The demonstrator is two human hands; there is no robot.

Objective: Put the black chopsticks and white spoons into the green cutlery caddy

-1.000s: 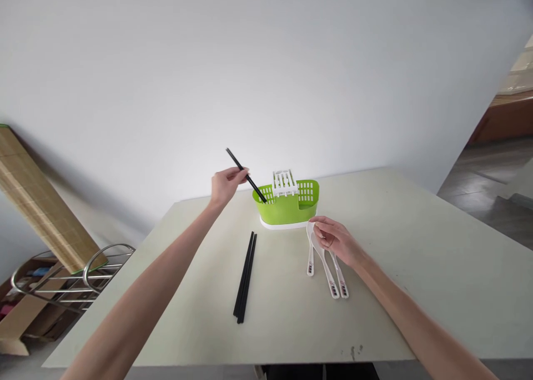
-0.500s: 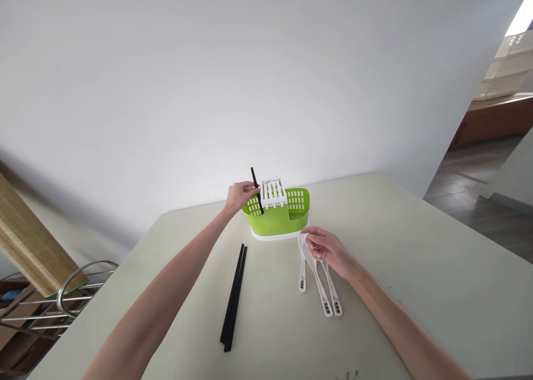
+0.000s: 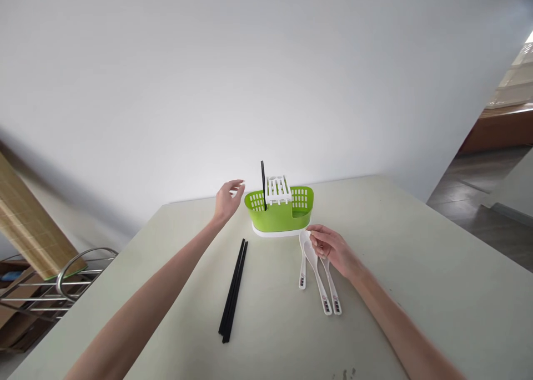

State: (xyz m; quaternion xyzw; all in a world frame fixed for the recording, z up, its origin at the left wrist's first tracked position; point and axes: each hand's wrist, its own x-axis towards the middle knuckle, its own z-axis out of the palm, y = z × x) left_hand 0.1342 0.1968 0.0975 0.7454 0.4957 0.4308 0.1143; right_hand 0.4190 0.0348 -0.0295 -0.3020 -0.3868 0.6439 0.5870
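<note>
A green cutlery basket [image 3: 272, 220] with a white slatted top piece [image 3: 278, 190] stands on the table near the wall. Black chopsticks [image 3: 263, 175], two close together as far as I can tell, rise from its left compartment. Just left of the basket, apart from it, my left hand [image 3: 227, 201] is open with nothing in it. Over the bowls of several white spoons [image 3: 317, 277] hovers my right hand [image 3: 331, 249], its fingers loosely curled and nothing visible in them; it hides part of the spoons. More black chopsticks [image 3: 234, 291] lie side by side in front.
The pale table [image 3: 416, 247] runs up to a plain wall [image 3: 266, 80]. At the left, beyond the table edge, are a metal rack [image 3: 62, 294] and a leaning bamboo-coloured board [image 3: 37, 219]. A doorway with a wooden floor [image 3: 470, 175] shows at the right.
My left hand has let go of the black chopstick, which now stands in the basket's left compartment, and has moved left. My right hand has hardly moved. The view has shifted slightly.
</note>
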